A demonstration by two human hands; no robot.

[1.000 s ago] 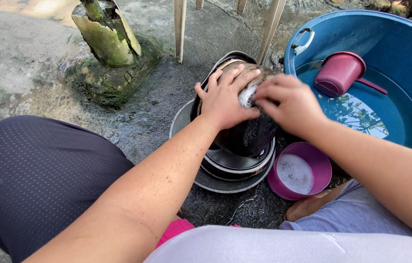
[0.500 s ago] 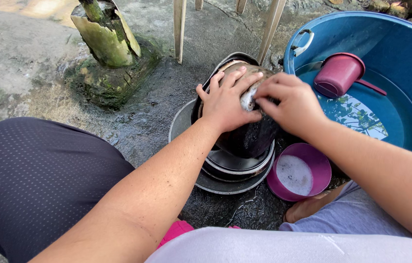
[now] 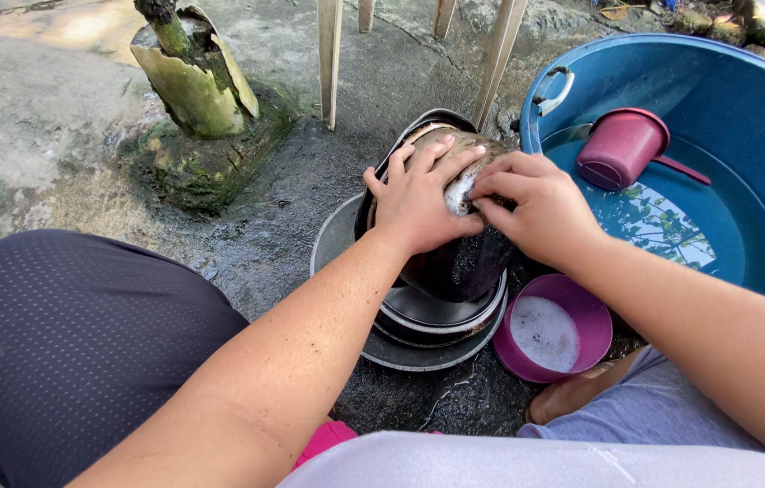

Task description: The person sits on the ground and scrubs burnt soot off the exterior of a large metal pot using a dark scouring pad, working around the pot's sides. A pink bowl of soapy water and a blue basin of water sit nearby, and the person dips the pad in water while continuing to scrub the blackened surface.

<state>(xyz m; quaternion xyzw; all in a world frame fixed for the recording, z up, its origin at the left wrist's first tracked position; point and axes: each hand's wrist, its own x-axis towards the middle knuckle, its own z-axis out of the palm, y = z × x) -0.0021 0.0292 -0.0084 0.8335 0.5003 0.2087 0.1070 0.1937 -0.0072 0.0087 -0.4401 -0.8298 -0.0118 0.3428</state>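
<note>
A blackened cooking pot (image 3: 455,262) lies tipped on a stack of metal plates and lids (image 3: 418,339) on the wet ground. My left hand (image 3: 414,199) presses flat on the pot's upturned bottom, fingers spread. My right hand (image 3: 536,208) is closed around a small pale scrubber (image 3: 459,192) held against the same surface, right next to my left fingers. The pot's bottom looks brownish and sooty where the hands meet.
A small purple bowl (image 3: 552,330) with soapy water sits to the right of the stack. A big blue tub (image 3: 717,154) of water holds a floating maroon dipper (image 3: 622,146). A mossy cut stump (image 3: 192,90) stands at far left, wooden legs (image 3: 418,54) behind the pot. My knees flank the stack.
Both hands have shifted slightly on the pot's bottom, the right hand with the scrubber moving a little. Nothing else has moved.
</note>
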